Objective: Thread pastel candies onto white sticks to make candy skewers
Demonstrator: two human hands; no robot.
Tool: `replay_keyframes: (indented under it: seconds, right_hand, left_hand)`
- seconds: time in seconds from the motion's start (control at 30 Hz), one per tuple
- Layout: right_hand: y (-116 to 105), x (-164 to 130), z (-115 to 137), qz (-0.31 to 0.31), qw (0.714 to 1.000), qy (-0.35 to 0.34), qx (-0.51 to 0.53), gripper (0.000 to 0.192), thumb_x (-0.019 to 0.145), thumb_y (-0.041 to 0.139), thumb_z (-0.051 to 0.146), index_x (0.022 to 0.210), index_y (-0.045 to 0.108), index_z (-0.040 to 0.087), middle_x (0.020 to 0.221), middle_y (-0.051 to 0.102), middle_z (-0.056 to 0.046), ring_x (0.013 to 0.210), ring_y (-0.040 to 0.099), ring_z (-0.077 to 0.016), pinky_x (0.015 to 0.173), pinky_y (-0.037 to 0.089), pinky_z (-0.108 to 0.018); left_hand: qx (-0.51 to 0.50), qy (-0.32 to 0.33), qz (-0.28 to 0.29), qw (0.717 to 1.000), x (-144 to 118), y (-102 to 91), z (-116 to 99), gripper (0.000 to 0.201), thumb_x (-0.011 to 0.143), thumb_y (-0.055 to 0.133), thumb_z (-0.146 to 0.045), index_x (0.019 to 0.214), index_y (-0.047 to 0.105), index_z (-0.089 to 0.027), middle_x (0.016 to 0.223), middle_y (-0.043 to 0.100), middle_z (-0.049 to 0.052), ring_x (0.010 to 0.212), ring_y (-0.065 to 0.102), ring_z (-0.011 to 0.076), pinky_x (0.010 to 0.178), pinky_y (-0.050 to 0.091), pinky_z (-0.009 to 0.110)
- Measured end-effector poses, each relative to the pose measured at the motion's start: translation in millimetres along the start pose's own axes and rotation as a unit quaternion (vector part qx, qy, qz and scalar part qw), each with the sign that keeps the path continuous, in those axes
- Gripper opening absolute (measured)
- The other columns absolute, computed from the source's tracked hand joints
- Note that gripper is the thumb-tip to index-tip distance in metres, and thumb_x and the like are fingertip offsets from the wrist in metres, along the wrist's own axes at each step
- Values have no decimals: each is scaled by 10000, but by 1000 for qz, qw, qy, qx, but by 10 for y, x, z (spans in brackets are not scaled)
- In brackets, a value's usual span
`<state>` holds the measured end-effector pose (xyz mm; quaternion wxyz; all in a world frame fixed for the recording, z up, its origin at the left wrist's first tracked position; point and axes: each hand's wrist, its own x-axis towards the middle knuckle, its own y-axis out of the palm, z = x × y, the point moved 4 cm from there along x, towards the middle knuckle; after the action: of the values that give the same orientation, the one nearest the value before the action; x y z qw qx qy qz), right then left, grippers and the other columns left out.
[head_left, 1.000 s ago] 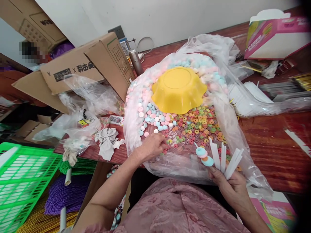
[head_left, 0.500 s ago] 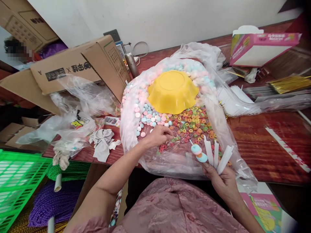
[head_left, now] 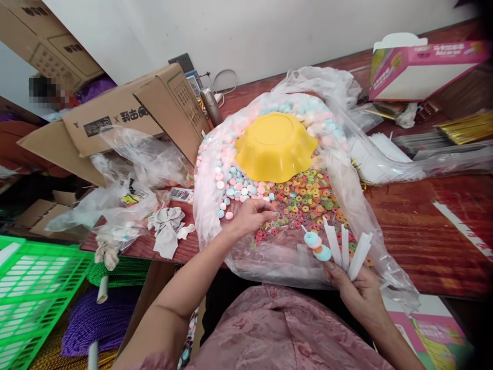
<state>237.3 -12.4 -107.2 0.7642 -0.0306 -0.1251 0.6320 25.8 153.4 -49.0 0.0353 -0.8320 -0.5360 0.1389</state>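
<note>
My left hand (head_left: 251, 217) is just over the near side of a heap of small ring-shaped candies (head_left: 304, 198). Its thumb and fingers are pinched together, and whatever may be between them is too small to make out. In my right hand (head_left: 358, 290) is a thin stick threaded with blue and pink candies (head_left: 322, 253), an orange piece between them. The same hand grips several flat white strips (head_left: 334, 245), fanned upward. Beyond my left hand, pink, blue and white round candies (head_left: 239, 189) lie around an upside-down yellow bowl (head_left: 275, 149).
Clear plastic sheeting (head_left: 292, 264) surrounds the candies on the reddish wooden table (head_left: 408, 221). Cardboard boxes (head_left: 169, 103) stand left, above a green crate (head_left: 42, 298). A pink carton (head_left: 427, 72) and gold ties (head_left: 468, 127) are at right. Another person is at far left.
The whole view has shifted slightly, so things appear a little further right. My left hand's fingertips have lifted a bit from the ring candies. My right hand keeps its grip.
</note>
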Motion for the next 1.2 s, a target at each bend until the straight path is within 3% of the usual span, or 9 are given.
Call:
replay_keyframes:
  seconds: [0.17, 0.3, 0.5, 0.63, 0.73, 0.83, 0.9, 1.0, 1.2]
  right_hand:
    - [-2, 8, 54, -6, 1000, -2, -11, 339, 906, 592, 387, 626, 558, 199, 576, 510, 3, 515, 460, -132, 483, 378, -248]
    - [1, 20, 100, -6, 1000, -14, -20, 349, 912, 577, 389, 616, 553, 205, 558, 504, 6, 504, 463, -136, 488, 385, -254]
    - [3, 20, 103, -3, 999, -34, -30, 342, 919, 571, 354, 611, 547, 206, 547, 497, 12, 499, 460, -133, 486, 376, -252]
    - [-2, 22, 113, -2, 998, -54, -38, 305, 924, 565, 312, 639, 539, 209, 565, 505, 13, 516, 472, -136, 506, 386, -255]
    - [0, 34, 156, -2, 995, -76, -60, 259, 923, 565, 287, 675, 560, 211, 584, 525, 15, 536, 495, -141, 529, 403, -254]
    - [23, 51, 207, -4, 994, -76, -80, 267, 922, 561, 296, 669, 555, 214, 582, 530, 17, 524, 501, -138, 521, 409, -251]
    - [56, 61, 257, -2, 993, -77, -90, 284, 921, 560, 307, 653, 542, 216, 577, 533, 17, 513, 501, -137, 513, 408, -249]
    - [128, 71, 363, 14, 989, -99, -106, 267, 922, 554, 296, 666, 548, 218, 569, 537, 18, 496, 504, -135, 500, 409, -243]
    - [262, 85, 526, 52, 970, -159, -174, 195, 914, 495, 210, 1003, 668, 208, 607, 589, 15, 463, 499, -141, 474, 414, -246]
  left_hand:
    - [337, 112, 42, 934, 169, 208, -94, 183, 758, 556, -92, 748, 729, -151, 780, 708, 37, 731, 621, 161, 703, 493, 275]
    - [394, 131, 58, 908, 163, 294, -96, 220, 804, 546, -115, 896, 742, -152, 914, 712, 84, 858, 638, 214, 824, 508, 341]
    - [519, 214, 67, 825, 14, 339, -67, 259, 839, 503, -67, 953, 726, -134, 1083, 667, 137, 1049, 605, 242, 923, 509, 373]
    - [454, 295, 83, 837, -60, 376, -59, 206, 830, 514, -64, 859, 708, -128, 967, 700, 136, 1016, 634, 243, 932, 515, 392]
    - [305, 275, 14, 912, -130, 336, -69, 148, 817, 572, -115, 837, 715, -145, 836, 714, 88, 825, 660, 191, 808, 547, 347]
    - [33, 172, -90, 980, -261, 243, -29, 168, 767, 714, -239, 911, 731, -154, 816, 723, 52, 711, 649, 140, 652, 548, 264]
    - [-125, 103, -107, 981, -374, 236, 15, 286, 685, 812, -303, 910, 734, -147, 782, 715, 32, 655, 642, 124, 590, 549, 244]
    - [-237, 62, -111, 963, -533, 252, 43, 354, 591, 887, -321, 861, 737, -148, 728, 705, 5, 591, 631, 108, 557, 561, 244]
    - [-187, 138, -202, 951, -752, 182, 74, 273, 666, 858, -334, 852, 745, -169, 794, 733, 23, 670, 669, 131, 630, 595, 262]
